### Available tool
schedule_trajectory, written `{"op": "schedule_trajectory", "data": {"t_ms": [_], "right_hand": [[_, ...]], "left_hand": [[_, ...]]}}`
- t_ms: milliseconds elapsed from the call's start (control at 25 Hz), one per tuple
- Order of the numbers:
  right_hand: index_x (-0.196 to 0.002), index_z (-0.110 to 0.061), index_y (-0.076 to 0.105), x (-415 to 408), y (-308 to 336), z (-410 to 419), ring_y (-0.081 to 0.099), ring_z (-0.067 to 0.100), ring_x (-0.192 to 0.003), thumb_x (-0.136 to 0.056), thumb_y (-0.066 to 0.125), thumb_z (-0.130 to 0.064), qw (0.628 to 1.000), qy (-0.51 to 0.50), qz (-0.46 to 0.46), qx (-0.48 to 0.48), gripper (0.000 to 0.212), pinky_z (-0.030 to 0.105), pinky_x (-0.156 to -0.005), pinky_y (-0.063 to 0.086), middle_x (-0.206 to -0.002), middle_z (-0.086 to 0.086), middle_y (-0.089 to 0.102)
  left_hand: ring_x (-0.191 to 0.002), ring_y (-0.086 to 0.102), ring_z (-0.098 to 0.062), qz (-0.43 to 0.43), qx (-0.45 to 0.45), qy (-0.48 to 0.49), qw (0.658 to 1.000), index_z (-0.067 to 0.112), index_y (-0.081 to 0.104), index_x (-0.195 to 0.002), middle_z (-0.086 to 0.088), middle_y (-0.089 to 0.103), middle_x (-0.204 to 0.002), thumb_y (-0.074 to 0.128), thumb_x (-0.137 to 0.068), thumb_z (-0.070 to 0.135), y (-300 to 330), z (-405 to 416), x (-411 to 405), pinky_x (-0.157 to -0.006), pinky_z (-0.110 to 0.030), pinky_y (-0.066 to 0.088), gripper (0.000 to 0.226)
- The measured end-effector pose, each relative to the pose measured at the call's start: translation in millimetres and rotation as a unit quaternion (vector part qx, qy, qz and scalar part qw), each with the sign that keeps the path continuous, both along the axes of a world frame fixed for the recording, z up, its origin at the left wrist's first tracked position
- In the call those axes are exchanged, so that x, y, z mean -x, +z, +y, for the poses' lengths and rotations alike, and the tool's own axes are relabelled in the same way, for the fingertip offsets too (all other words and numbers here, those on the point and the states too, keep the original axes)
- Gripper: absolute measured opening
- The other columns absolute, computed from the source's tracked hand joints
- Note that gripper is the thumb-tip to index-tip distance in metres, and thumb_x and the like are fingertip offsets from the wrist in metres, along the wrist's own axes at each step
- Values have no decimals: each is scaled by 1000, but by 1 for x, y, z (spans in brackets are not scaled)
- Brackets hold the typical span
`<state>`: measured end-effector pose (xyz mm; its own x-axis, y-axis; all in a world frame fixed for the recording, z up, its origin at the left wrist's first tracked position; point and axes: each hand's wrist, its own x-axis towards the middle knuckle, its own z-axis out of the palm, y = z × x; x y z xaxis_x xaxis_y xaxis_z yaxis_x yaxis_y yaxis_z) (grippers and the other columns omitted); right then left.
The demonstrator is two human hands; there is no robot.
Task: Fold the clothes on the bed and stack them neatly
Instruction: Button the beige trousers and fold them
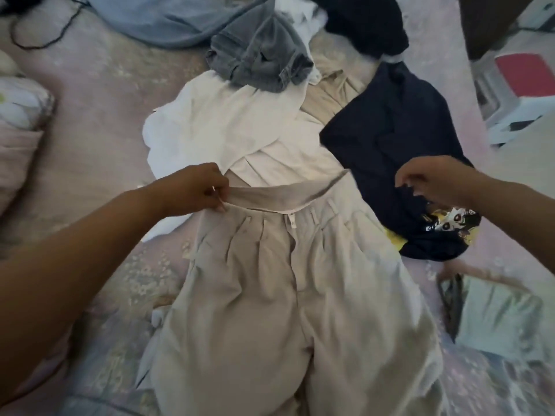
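Note:
Beige pleated trousers (279, 289) lie spread on the bed, waistband away from me, legs running toward the bottom edge. My left hand (192, 189) pinches the left end of the waistband, which is lifted and turned over. My right hand (435, 178) hovers over a dark navy printed shirt (396, 139) to the right of the trousers, fingers loosely curled and holding nothing. Behind the trousers lie a white garment (216, 121), a tan shirt (333, 94), grey jeans (261, 55) and a black garment (363, 22).
A pale blue garment (168, 22) lies at the back left beside a black cable (39, 34). A pillow (21, 106) sits at the left edge. A folded pale green piece (498, 319) lies at the right. A white stool with a red top (519, 85) stands off the bed.

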<state>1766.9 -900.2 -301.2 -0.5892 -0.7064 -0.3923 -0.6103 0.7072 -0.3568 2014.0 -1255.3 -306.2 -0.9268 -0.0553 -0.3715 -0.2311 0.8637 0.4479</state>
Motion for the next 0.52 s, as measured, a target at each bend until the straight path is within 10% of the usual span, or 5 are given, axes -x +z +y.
{"op": "schedule_trajectory", "data": {"t_ms": [280,520], "right_hand": [[-156,-24,36,-72,-64,-72,36,29,-146,-99,52,-7,939,307,128,-93,62,48,-114,31,-166,0,27],[-161,-25,16,-48,-105,-92,1,32,-156,-101,55,-17,906,297,217,-207,73,57,-124,-3,-167,-2,23]], "left_hand": [[-94,60,-27,194,13,-275,942,7,65,-80,-13,69,-106,76,-83,5,17,39,-34,-75,-35,51,11],[-96,66,-21,124,-13,-194,973,9,68,-99,-4,68,-114,74,-87,-1,-1,21,-61,-77,-30,53,17]]}}
